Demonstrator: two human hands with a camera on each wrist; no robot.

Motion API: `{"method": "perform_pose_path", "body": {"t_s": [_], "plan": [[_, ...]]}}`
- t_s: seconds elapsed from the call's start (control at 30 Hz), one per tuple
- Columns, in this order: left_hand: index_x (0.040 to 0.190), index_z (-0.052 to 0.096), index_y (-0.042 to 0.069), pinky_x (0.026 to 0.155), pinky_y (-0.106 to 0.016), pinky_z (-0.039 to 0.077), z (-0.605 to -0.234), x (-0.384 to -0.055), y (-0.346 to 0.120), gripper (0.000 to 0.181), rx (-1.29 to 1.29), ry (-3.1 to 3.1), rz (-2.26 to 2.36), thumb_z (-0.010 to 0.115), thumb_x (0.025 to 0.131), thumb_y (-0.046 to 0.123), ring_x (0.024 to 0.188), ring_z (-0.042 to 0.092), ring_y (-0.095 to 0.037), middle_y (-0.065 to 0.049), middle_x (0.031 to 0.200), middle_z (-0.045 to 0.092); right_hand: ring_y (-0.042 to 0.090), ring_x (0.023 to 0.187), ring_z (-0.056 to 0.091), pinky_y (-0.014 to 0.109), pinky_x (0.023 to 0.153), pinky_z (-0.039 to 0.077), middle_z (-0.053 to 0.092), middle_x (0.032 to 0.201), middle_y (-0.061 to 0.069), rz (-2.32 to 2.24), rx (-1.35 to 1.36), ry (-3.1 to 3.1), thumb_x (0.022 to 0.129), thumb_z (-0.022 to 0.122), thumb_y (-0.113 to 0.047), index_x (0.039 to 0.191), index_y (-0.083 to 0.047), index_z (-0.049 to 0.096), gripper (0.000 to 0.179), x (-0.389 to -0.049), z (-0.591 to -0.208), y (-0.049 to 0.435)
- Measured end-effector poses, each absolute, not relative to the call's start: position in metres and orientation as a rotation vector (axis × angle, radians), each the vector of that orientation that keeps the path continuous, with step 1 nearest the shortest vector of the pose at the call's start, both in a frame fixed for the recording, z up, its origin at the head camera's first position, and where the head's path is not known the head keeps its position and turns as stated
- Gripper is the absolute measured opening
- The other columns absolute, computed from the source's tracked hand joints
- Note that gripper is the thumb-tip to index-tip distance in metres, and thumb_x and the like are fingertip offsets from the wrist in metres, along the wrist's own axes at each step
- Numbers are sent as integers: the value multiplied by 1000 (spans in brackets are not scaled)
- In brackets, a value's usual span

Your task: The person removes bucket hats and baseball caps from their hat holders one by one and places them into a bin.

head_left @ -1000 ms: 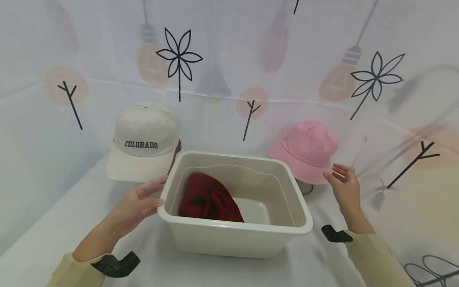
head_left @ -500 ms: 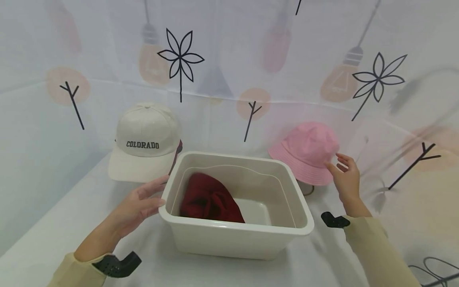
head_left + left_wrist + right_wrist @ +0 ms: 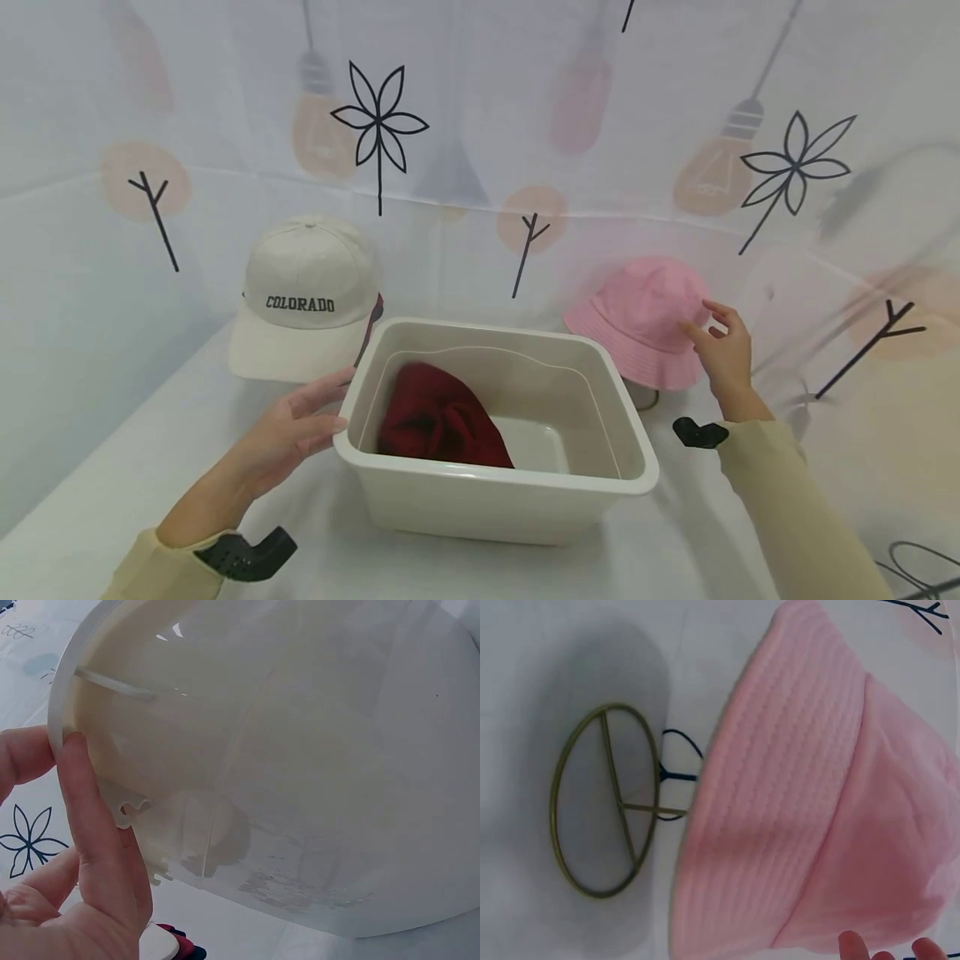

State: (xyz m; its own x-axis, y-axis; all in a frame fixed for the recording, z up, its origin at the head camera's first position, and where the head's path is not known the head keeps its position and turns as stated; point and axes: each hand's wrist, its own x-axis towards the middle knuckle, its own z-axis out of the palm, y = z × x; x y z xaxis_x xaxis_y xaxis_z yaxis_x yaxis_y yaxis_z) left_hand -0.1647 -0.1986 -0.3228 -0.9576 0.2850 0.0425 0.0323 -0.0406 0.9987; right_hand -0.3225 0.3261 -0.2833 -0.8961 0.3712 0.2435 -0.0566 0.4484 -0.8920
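My left hand [image 3: 296, 433] rests at the left side of a cream plastic bin [image 3: 480, 500], thumb and fingertips touching its rim; in the left wrist view the fingers [image 3: 94, 817] stretch along under that rim. Inside the bin lies a dark red cloth hat [image 3: 442, 412], folded, toward the left. At the back right, a pink bucket hat [image 3: 645, 317] sits tilted on a thin brass-coloured wire stand [image 3: 622, 804]. Beside its crown is my right hand [image 3: 727, 350], thumb and fingers loosely bent and apart, the thumb overlapping the hat. Fingertips [image 3: 853, 946] show below the crown in the right wrist view.
An off-white baseball cap [image 3: 309, 275] lettered COLORADO stands at the back left, with a dark red and navy edge [image 3: 372, 325] showing behind it. A patterned white cloth [image 3: 450, 167] hangs behind the white tabletop [image 3: 300, 550].
My right hand has moved forward along the right side of the pink bucket hat, up to its crown. The left hand and bin have stayed in place.
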Motion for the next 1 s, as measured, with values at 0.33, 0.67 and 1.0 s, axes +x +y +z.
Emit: {"method": "perform_pose_path", "body": {"t_s": [0.33, 0.67, 1.0], "plan": [[147, 24, 7, 97, -40, 41, -322, -165, -197, 68, 326, 2057, 2110, 60, 89, 11, 128, 37, -29, -18, 146, 28, 35, 130, 20, 15, 73, 48, 13, 153, 11, 1483, -70, -2366, 88, 63, -30, 145, -11, 32, 68, -337, -275, 330], [147, 24, 7, 96, -40, 42, -322, -164, -197, 69, 304, 2044, 2131, 61, 89, 11, 129, 34, -32, -19, 147, 28, 29, 121, 34, 17, 66, 46, 19, 151, 16, 1409, -98, -2417, 86, 65, -29, 143, -6, 35, 69, -346, -272, 319], [147, 24, 6, 94, -38, 43, -322, -164, -197, 70, 303, 2038, 2139, 61, 88, 11, 128, 38, -29, -19, 147, 27, 5, 72, 58, 19, 61, 52, 38, 137, 18, 1374, -269, -2369, 85, 59, -10, 136, -2, 45, 54, -353, -269, 321]]}}
